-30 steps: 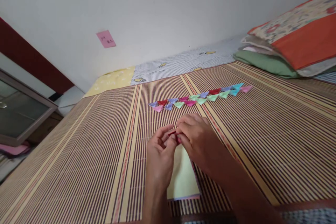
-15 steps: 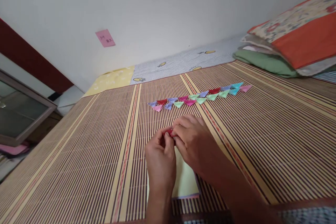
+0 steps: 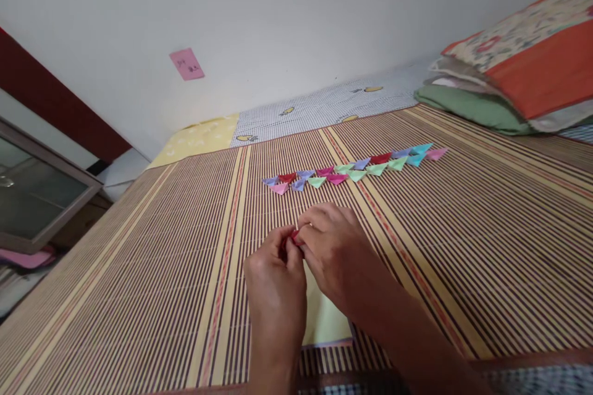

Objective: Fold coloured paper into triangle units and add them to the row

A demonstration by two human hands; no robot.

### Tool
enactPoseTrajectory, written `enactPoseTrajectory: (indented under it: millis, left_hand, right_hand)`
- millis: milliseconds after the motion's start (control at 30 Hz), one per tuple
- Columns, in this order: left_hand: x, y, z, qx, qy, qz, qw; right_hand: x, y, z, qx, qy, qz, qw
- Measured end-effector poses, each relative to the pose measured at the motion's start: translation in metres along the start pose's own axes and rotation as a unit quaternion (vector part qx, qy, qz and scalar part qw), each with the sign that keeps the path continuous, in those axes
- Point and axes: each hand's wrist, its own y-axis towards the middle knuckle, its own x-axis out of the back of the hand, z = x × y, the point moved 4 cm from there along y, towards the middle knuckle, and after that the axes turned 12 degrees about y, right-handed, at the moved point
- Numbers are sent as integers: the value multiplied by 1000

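Note:
Between my fingertips is a small folded piece of red paper [image 3: 295,236], mostly hidden by the fingers. My left hand [image 3: 277,274] pinches it from the left, thumb towards me. From the right, my right hand [image 3: 336,250] pinches the same piece, its fingers curled over it. Beneath the hands lies a stack of pale yellow paper [image 3: 327,321], with a lilac edge showing at the near side. Beyond the hands, two slanting rows of folded paper triangles [image 3: 356,175] in pink, red, lilac, green and blue lie on the striped mat [image 3: 185,271].
Folded bedding [image 3: 537,74] is piled at the far right. A patterned sheet [image 3: 306,114] borders the mat along the wall, where a pink note [image 3: 186,64] is stuck. At the left, past the mat's edge, stands a glass-fronted cabinet [image 3: 41,185].
Both hands have shifted slightly left with the red paper, still pinching it. The red piece shows a little differently between the fingers. The rows of triangles have stayed in place.

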Motion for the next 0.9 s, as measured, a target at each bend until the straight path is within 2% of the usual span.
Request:
enactPoseTrajectory:
  millis: [100,367,533,667,767,900]
  left_hand:
    - [-1,0,1,0,-14,4,1000]
    - [-1,3,-5,-13,-168,121,978]
    - [-9,1,-5,-29,-191,177,965]
    - [-14,2,-1,-14,-236,178,955]
    - [-15,5,2,10,-254,167,953]
    - [-16,9,6,44,-262,142,954]
  right_hand:
    - [0,0,-2,-3,3,-8,1000]
    - [7,1,-17,-44,56,-1,997]
    - [3,0,-18,-36,75,-1,997]
    - [4,-1,-19,-52,91,-2,995]
    - [14,-1,-23,-54,142,-15,988]
    - [36,-3,-32,-57,180,-88,978]
